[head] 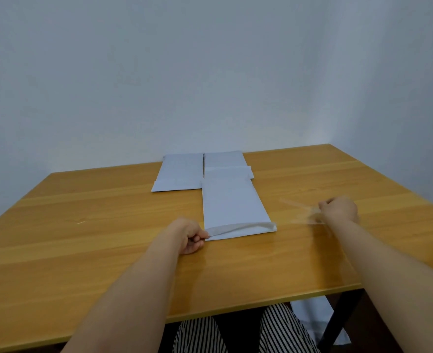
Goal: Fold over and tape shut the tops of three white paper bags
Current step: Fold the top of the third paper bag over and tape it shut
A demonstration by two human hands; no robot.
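Left hand pinches the near bag at its folded top corner, pinning the flap flat on the table; right hand, fingers curled, pulls at clear tape strips stuck alongside, ready for sealing

Glossy wood table (grain visible), matt paper bags

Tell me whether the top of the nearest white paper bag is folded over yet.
Not yet folded: the nearest bag lies flat, its near mouth gaping open, while the left hand pinches its corner. No tape shows on it.
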